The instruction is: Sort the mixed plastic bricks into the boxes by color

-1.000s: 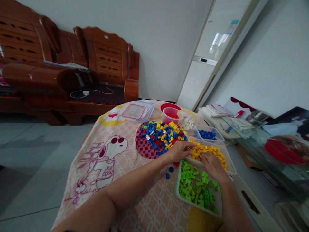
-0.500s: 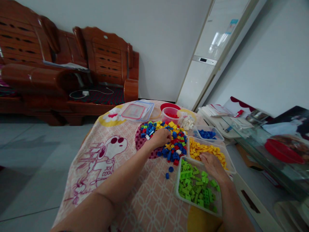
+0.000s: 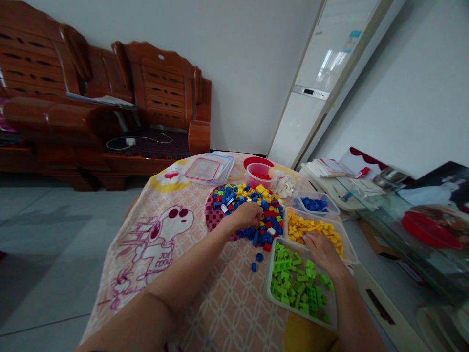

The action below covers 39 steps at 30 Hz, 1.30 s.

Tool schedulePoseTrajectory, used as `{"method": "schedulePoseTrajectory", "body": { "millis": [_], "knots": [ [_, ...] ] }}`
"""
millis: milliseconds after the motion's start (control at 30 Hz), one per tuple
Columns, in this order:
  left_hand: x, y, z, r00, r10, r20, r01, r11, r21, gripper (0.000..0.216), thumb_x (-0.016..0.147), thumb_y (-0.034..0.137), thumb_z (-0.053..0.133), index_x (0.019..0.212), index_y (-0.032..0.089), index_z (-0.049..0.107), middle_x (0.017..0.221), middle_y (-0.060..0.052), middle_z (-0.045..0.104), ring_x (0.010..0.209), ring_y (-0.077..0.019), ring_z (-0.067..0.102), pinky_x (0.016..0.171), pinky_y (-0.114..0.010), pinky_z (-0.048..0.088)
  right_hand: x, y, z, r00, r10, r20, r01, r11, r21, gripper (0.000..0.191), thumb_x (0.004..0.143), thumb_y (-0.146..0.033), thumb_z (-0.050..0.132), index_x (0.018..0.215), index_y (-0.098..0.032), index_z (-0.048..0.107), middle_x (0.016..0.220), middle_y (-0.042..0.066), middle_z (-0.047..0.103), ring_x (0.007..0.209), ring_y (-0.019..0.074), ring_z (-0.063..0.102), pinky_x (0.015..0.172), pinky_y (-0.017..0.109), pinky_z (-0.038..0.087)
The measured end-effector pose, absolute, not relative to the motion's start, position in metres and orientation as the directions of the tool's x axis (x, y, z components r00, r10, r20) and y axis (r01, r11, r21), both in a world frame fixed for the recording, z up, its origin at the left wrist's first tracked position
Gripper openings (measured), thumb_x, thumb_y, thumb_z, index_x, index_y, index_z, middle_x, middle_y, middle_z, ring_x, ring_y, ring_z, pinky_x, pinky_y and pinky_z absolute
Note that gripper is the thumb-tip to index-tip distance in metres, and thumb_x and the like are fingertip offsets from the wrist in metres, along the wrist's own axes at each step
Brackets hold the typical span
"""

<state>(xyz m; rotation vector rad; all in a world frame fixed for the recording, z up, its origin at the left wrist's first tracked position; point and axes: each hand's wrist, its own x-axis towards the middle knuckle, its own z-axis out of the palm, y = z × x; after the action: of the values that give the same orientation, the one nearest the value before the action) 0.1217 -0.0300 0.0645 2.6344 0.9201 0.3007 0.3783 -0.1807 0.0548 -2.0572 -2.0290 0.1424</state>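
Yellow bricks [image 3: 302, 225] lie loose in a clear tray [image 3: 351, 248] on the cloth-covered table, and from where I stand I see the person's right hand [image 3: 323, 248] over its near edge, fingers close together and reaching towards them. The left hand [image 3: 248, 215] is bent down over the mixed pile [image 3: 263, 192] of blue, red, yellow, green and white pieces, its fingers curled narrow; I cannot tell whether either hand has a brick in it. Green bricks [image 3: 291, 281] sit in a tray [image 3: 270, 295] just nearer the person, below the right hand, while blue bricks [image 3: 314, 204] occupy a smaller box [image 3: 336, 211] beyond the yellow ones. Two loose blue pieces [image 3: 260, 256] rest on the tablecloth [image 3: 234, 303] between the pile and the person. Farther back stands a round tub [image 3: 270, 184] with red bricks [image 3: 261, 174] inside, near some white pieces [image 3: 285, 187].
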Motion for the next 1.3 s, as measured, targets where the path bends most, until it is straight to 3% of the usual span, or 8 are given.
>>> {"method": "schedulePoseTrajectory", "body": {
  "millis": [133, 367, 600, 767, 933, 1100, 1300],
  "knots": [
    [0.117, -0.026, 0.066, 0.792, 0.604, 0.09, 0.534, -0.757, 0.377, 0.018, 0.062, 0.008, 0.06, 0.07, 0.016, 0.073, 0.076, -0.004, 0.072, 0.074, -0.0178, 0.063, 0.065, -0.023, 0.043, 0.379, -0.18, 0.055, 0.036, 0.994, 0.102, 0.972, -0.011, -0.233, 0.037, 0.093, -0.033, 0.03, 0.073, -0.02, 0.057, 0.079, 0.007, 0.066, 0.077, 0.0192, 0.06, 0.074, 0.029, 0.04],
    [0.109, -0.023, 0.076, 0.738, 0.645, 0.195, 0.482, -0.708, 0.516, 0.028, 0.069, 0.009, 0.056, 0.086, 0.018, 0.076, 0.087, -0.002, 0.074, 0.081, -0.0142, 0.064, 0.074, -0.02, 0.045, 0.377, -0.181, 0.057, 0.025, 0.992, 0.121, 0.971, 0.004, -0.237, 0.036, 0.092, -0.032, 0.031, 0.071, -0.02, 0.057, 0.078, 0.007, 0.066, 0.075, 0.019, 0.059, 0.073, 0.03, 0.04],
    [0.121, -0.035, 0.082, 0.73, 0.653, 0.201, 0.385, -0.637, 0.668, 0.017, 0.071, 0.014, 0.06, 0.08, 0.013, 0.074, 0.068, 0.0, 0.069, 0.064, -0.0114, 0.061, 0.062, -0.019, 0.042, 0.375, -0.182, 0.058, 0.022, 0.993, 0.117, 0.972, 0.006, -0.236, 0.036, 0.093, -0.031, 0.028, 0.073, -0.02, 0.057, 0.08, 0.009, 0.066, 0.077, 0.0199, 0.059, 0.076, 0.032, 0.041],
    [0.139, -0.055, 0.076, 0.692, 0.667, 0.275, 0.282, -0.601, 0.748, 0.014, 0.073, 0.016, 0.06, 0.078, 0.013, 0.073, 0.07, -0.001, 0.069, 0.064, -0.0114, 0.061, 0.06, -0.019, 0.042, 0.376, -0.182, 0.058, 0.028, 0.995, 0.094, 0.968, -0.004, -0.249, 0.038, 0.093, -0.032, 0.028, 0.074, -0.019, 0.059, 0.082, 0.008, 0.067, 0.078, 0.0194, 0.059, 0.076, 0.031, 0.041],
    [0.159, -0.071, 0.064, 0.686, 0.678, 0.262, 0.12, -0.46, 0.88, 0.02, 0.078, 0.016, 0.056, 0.091, 0.011, 0.07, 0.072, -0.002, 0.07, 0.061, -0.0111, 0.062, 0.059, -0.019, 0.045, 0.375, -0.181, 0.058, 0.026, 0.995, 0.094, 0.967, -0.001, -0.254, 0.039, 0.093, -0.032, 0.028, 0.075, -0.019, 0.06, 0.084, 0.009, 0.067, 0.081, 0.0198, 0.061, 0.077, 0.03, 0.041],
    [0.163, -0.081, 0.063, 0.726, 0.619, 0.3, 0.106, -0.532, 0.84, 0.029, 0.078, 0.015, 0.057, 0.103, 0.014, 0.071, 0.09, -0.006, 0.072, 0.075, -0.0133, 0.064, 0.068, -0.021, 0.048, 0.375, -0.18, 0.057, 0.045, 0.993, 0.106, 0.964, -0.015, -0.264, 0.039, 0.092, -0.032, 0.029, 0.078, -0.018, 0.062, 0.086, 0.01, 0.068, 0.083, 0.0204, 0.061, 0.08, 0.03, 0.041],
    [0.156, -0.076, 0.068, 0.776, 0.543, 0.321, 0.123, -0.629, 0.767, 0.037, 0.078, 0.012, 0.054, 0.112, 0.016, 0.068, 0.094, -0.005, 0.072, 0.08, -0.0141, 0.064, 0.074, -0.022, 0.047, 0.376, -0.181, 0.055, 0.04, 0.993, 0.108, 0.963, -0.009, -0.271, 0.04, 0.093, -0.032, 0.029, 0.08, -0.017, 0.064, 0.087, 0.01, 0.068, 0.084, 0.0201, 0.061, 0.081, 0.03, 0.041]
  ]
}}
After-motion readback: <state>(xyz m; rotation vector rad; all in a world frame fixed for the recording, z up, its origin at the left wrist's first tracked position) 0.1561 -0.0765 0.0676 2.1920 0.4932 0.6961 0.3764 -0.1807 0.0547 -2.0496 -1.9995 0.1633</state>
